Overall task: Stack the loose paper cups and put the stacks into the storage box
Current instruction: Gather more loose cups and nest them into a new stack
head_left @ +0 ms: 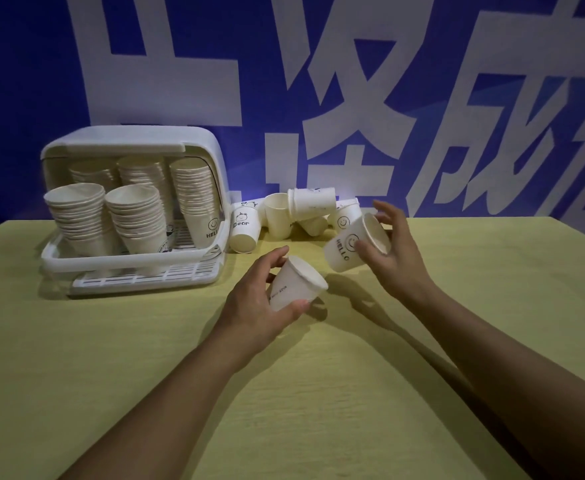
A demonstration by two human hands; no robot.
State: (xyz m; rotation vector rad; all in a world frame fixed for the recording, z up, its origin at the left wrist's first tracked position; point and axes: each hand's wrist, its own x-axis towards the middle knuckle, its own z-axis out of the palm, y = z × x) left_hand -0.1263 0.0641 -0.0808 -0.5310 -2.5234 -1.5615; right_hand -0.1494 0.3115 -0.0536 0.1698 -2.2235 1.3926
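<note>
My left hand [254, 299] grips a white paper cup [296, 284] tilted with its mouth toward the upper right, above the middle of the table. My right hand [393, 251] holds a second cup printed HELLO [348, 249], its base pointing down-left toward the first cup; the two cups are apart. A white storage box [194, 140] stands open at the back left with several tall cup stacks [76, 216] inside. Several loose cups [305, 211] lie in a heap behind my hands, one marked Bear [244, 230].
The yellow-green table [111, 341] runs out to its left and right edges. A blue wall with large white characters [353, 81] rises right behind the table. The box's white slatted tray [138, 277] juts out toward me.
</note>
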